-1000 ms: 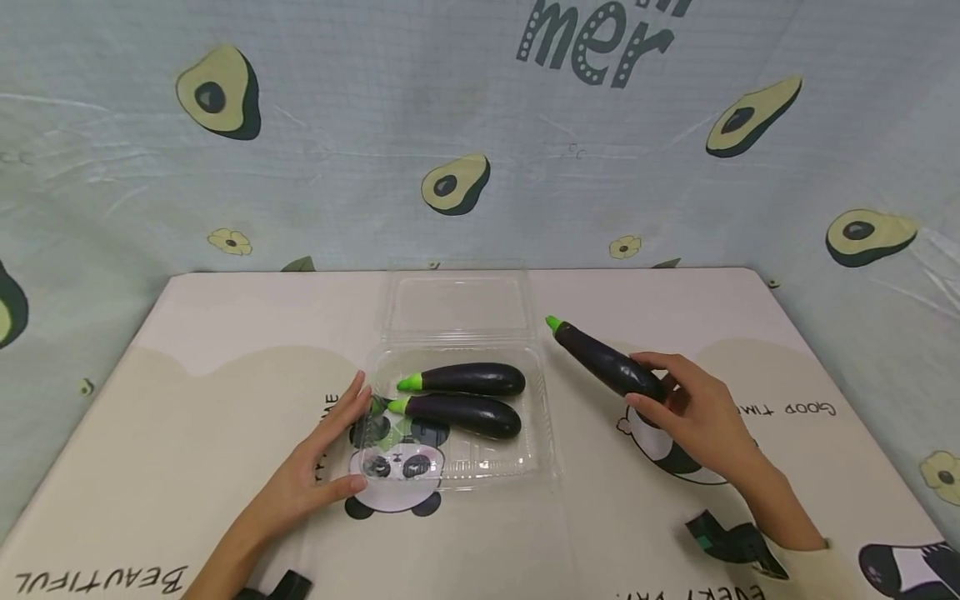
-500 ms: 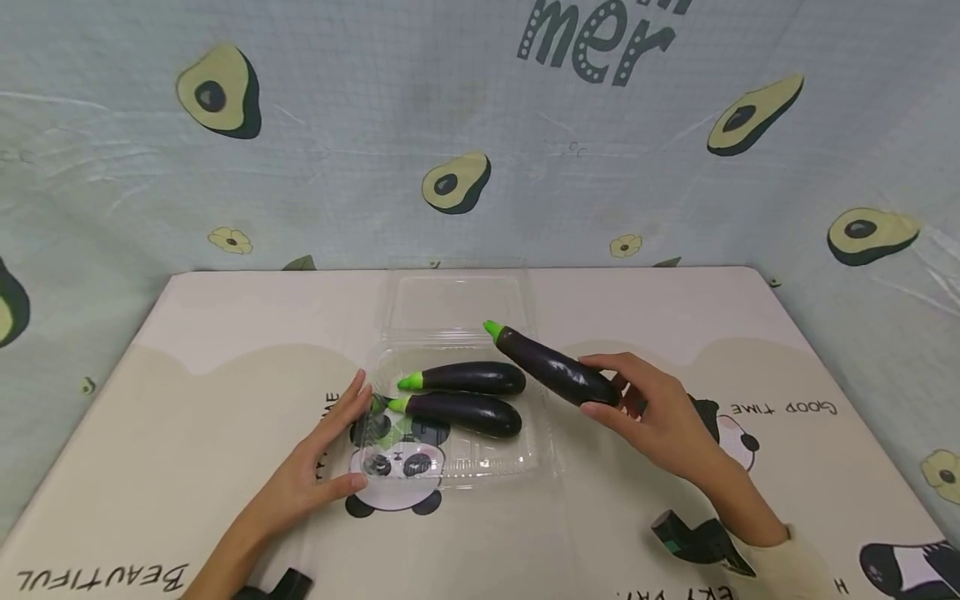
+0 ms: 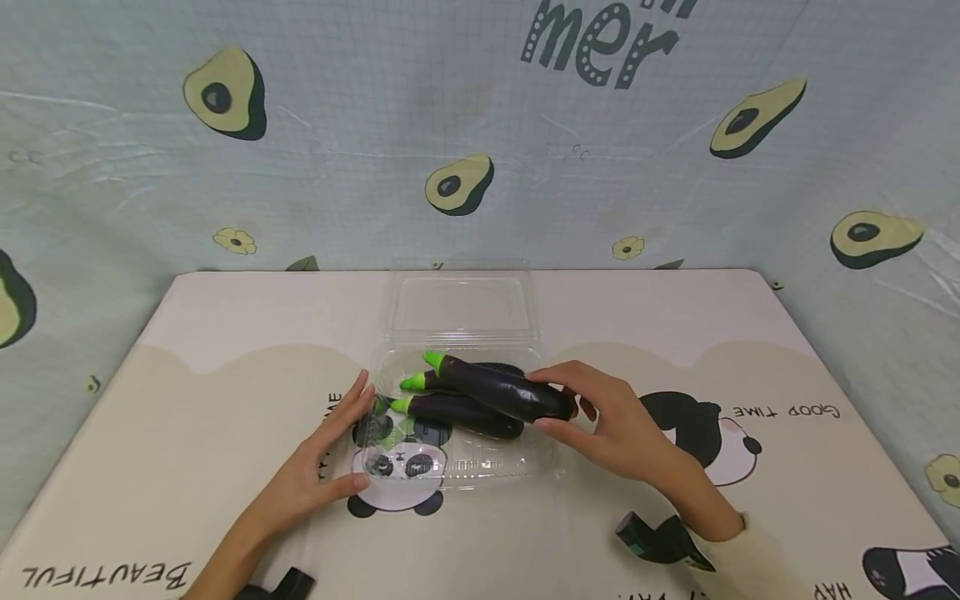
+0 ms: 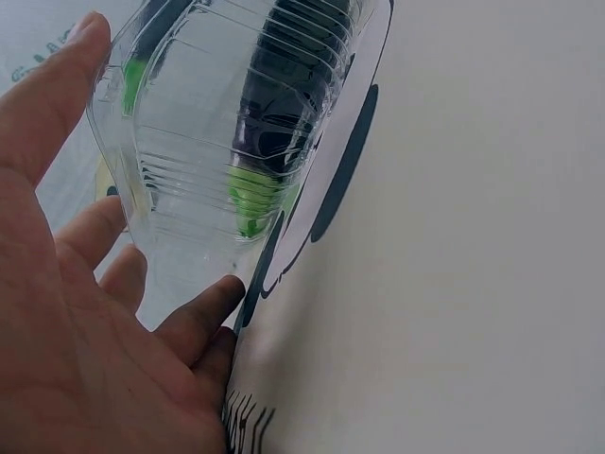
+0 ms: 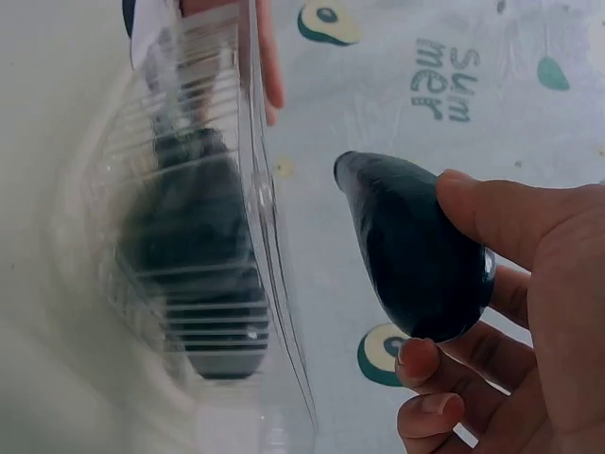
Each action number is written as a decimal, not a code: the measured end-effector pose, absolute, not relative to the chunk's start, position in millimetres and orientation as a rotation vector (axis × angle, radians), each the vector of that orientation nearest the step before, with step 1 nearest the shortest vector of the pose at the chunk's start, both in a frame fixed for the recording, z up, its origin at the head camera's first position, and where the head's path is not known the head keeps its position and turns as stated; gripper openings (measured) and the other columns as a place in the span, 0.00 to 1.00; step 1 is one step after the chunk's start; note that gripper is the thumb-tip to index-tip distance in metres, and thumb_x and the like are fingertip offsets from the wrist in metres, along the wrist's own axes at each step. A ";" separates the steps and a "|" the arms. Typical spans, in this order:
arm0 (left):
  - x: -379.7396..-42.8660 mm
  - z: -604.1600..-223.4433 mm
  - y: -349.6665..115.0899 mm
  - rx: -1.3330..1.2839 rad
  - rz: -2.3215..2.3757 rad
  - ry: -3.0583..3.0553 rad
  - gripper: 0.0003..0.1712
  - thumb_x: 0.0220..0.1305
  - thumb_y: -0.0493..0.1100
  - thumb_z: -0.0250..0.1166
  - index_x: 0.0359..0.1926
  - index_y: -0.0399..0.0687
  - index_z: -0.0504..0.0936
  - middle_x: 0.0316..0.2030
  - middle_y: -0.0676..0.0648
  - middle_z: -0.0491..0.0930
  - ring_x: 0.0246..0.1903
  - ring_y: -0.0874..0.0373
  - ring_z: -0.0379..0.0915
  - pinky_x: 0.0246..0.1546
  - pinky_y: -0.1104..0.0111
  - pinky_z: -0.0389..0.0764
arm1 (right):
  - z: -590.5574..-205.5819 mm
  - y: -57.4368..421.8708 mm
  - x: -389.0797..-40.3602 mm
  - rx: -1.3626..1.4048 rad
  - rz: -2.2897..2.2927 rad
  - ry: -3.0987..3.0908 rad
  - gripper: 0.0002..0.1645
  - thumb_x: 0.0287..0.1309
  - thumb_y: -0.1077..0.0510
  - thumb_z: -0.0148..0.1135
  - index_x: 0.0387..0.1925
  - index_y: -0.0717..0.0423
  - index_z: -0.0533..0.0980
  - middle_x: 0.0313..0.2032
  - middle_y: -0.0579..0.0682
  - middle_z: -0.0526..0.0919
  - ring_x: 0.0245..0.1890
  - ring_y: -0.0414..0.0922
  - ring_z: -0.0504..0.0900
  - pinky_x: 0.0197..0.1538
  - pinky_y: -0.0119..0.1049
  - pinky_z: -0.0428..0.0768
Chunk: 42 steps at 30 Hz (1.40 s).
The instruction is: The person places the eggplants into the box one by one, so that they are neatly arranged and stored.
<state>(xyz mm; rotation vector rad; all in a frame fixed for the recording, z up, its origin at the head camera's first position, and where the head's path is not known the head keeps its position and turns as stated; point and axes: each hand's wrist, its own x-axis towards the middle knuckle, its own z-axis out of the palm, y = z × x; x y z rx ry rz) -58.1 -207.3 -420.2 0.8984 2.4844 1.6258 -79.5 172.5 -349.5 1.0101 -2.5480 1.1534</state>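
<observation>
My right hand (image 3: pixel 615 425) pinches a dark eggplant (image 3: pixel 501 388) by its thick end, with its green stem pointing to the far left. The right wrist view shows this held eggplant (image 5: pixel 411 246) above the rim of a clear plastic box (image 5: pixel 260 189). Inside the clear box (image 3: pixel 517 467) lie two more eggplants, a near one (image 3: pixel 450 411) and a far one (image 3: pixel 414 382), both partly covered by the held one in the head view. My left hand (image 3: pixel 315 467) rests at the box's left side, fingers fairly straight. Its fingertips (image 4: pixel 227 291) are by the box wall in the left wrist view.
The box's clear lid (image 3: pixel 461 304) lies open toward the back of the table. A pale table mat (image 3: pixel 225 400) printed with pandas and lettering covers the table. Behind it hangs a cloth (image 3: pixel 337 125) with avocado prints. A black strap piece (image 3: pixel 660 537) shows at my right wrist.
My right hand has carried the eggplant leftward from the right side of the table to over the box. The left hand and the two eggplants in the box have stayed put.
</observation>
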 end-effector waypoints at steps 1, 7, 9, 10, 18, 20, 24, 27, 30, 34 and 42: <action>-58.1 -419.7 -207.2 0.893 1.623 2.483 0.52 0.49 0.33 0.70 0.73 0.43 0.54 0.75 0.47 0.41 0.73 0.53 0.35 0.65 0.79 0.41 | -349.8 170.7 -79.8 1.025 1.148 -2.550 0.29 0.52 0.55 0.71 0.57 0.43 0.74 0.48 0.38 0.79 0.31 0.36 0.71 0.24 0.34 0.71; -57.7 -418.1 -206.0 0.899 1.626 2.479 0.52 0.49 0.34 0.70 0.73 0.44 0.54 0.75 0.47 0.41 0.73 0.53 0.34 0.64 0.78 0.42 | -352.1 161.6 -80.8 1.097 1.143 -2.565 0.28 0.54 0.52 0.70 0.58 0.42 0.74 0.50 0.40 0.78 0.32 0.36 0.71 0.26 0.33 0.71; -57.5 -418.0 -205.6 0.904 1.630 2.479 0.51 0.49 0.34 0.70 0.73 0.44 0.55 0.75 0.47 0.41 0.73 0.52 0.34 0.65 0.78 0.42 | -353.2 159.0 -80.9 1.120 1.147 -2.566 0.28 0.54 0.51 0.70 0.58 0.42 0.74 0.50 0.40 0.78 0.33 0.36 0.71 0.27 0.35 0.72; -57.4 -418.0 -205.5 0.908 1.630 2.479 0.51 0.49 0.34 0.70 0.73 0.44 0.55 0.75 0.47 0.41 0.73 0.52 0.34 0.65 0.78 0.42 | -353.7 157.8 -80.9 1.130 1.148 -2.571 0.28 0.54 0.51 0.70 0.58 0.42 0.74 0.49 0.39 0.78 0.34 0.36 0.71 0.28 0.35 0.73; -57.8 -417.9 -205.7 0.909 1.626 2.477 0.51 0.49 0.34 0.69 0.73 0.44 0.55 0.75 0.47 0.41 0.73 0.53 0.34 0.65 0.78 0.41 | -356.8 150.0 -80.3 1.196 1.146 -2.578 0.27 0.55 0.49 0.69 0.58 0.45 0.75 0.48 0.38 0.77 0.34 0.35 0.72 0.32 0.38 0.76; -58.2 -418.1 -206.0 0.914 1.627 2.476 0.51 0.49 0.33 0.69 0.73 0.44 0.55 0.75 0.47 0.41 0.73 0.52 0.34 0.65 0.78 0.41 | -357.1 148.6 -79.9 1.191 1.124 -2.588 0.28 0.55 0.48 0.69 0.58 0.45 0.75 0.48 0.37 0.78 0.33 0.35 0.72 0.32 0.37 0.76; -58.8 -418.1 -206.1 0.920 1.628 2.481 0.51 0.49 0.34 0.69 0.73 0.43 0.55 0.75 0.47 0.41 0.73 0.51 0.34 0.65 0.77 0.41 | -358.4 145.9 -78.9 1.187 1.095 -2.623 0.28 0.55 0.46 0.68 0.58 0.45 0.76 0.49 0.37 0.79 0.36 0.35 0.74 0.36 0.36 0.78; -58.9 -417.7 -206.0 0.918 1.625 2.483 0.51 0.50 0.34 0.69 0.73 0.43 0.55 0.75 0.47 0.41 0.73 0.51 0.34 0.65 0.77 0.41 | -359.7 144.3 -77.8 1.182 1.080 -2.650 0.29 0.54 0.46 0.69 0.57 0.44 0.77 0.51 0.38 0.79 0.45 0.36 0.76 0.44 0.37 0.79; -59.0 -417.9 -206.3 0.918 1.623 2.480 0.51 0.50 0.34 0.69 0.73 0.43 0.54 0.75 0.46 0.41 0.73 0.52 0.34 0.65 0.77 0.41 | -361.0 143.0 -76.8 1.184 1.057 -2.658 0.29 0.52 0.46 0.70 0.57 0.44 0.77 0.51 0.38 0.79 0.51 0.37 0.76 0.49 0.38 0.77; -59.0 -419.3 -207.2 0.917 1.622 2.476 0.51 0.50 0.33 0.69 0.73 0.42 0.54 0.75 0.46 0.41 0.73 0.53 0.36 0.65 0.77 0.41 | -361.9 141.9 -75.8 1.211 1.040 -2.649 0.28 0.52 0.47 0.71 0.56 0.44 0.78 0.49 0.39 0.79 0.49 0.36 0.76 0.47 0.36 0.77; -58.8 -419.8 -207.8 0.919 1.624 2.473 0.51 0.50 0.33 0.69 0.73 0.43 0.54 0.75 0.46 0.41 0.73 0.53 0.36 0.65 0.77 0.41 | -364.9 138.6 -74.4 1.246 0.957 -2.644 0.28 0.53 0.45 0.69 0.56 0.46 0.78 0.46 0.41 0.79 0.45 0.36 0.77 0.44 0.35 0.78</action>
